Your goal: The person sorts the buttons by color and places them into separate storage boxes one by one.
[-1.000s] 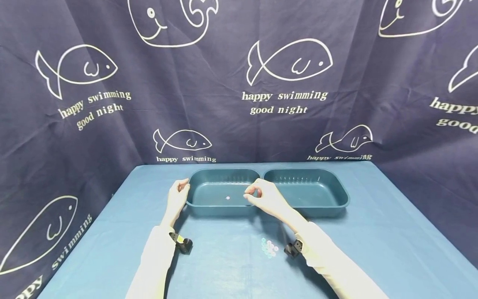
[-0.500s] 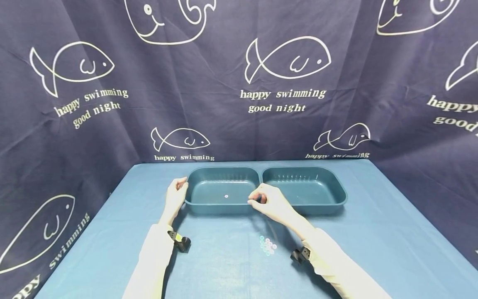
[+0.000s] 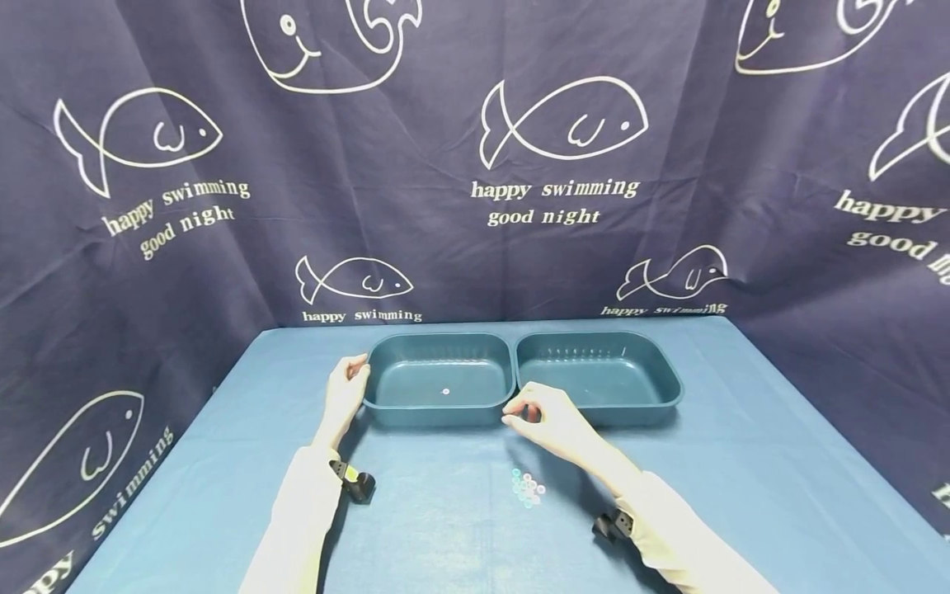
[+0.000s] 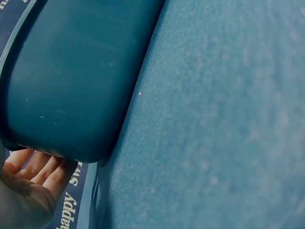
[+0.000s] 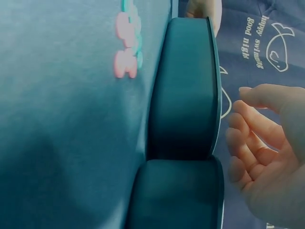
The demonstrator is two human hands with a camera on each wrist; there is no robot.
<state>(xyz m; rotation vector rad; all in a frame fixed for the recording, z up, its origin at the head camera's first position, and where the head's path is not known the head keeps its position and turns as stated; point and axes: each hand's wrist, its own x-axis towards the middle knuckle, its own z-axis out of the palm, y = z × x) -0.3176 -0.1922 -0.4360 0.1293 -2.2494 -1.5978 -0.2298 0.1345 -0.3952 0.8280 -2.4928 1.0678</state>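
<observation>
drawing back from the left tray [image 3: 438, 417], the right hand [image 3: 552, 419], loosely curled and apparently empty, leaves one bead [image 3: 445, 392] untouched inside; we see loose beads [image 3: 528, 487] nearer us, and the left hand [image 3: 345, 396] laying extended fingers against the tray's end.

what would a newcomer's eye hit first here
Most likely the dark fish-printed backdrop, filling the head view's upper part. Below it, the left bin and right bin stand side by side on the blue cloth, the left hand touching the left bin's outer end. Nearer the camera lie tiny pink and aqua pieces.
</observation>
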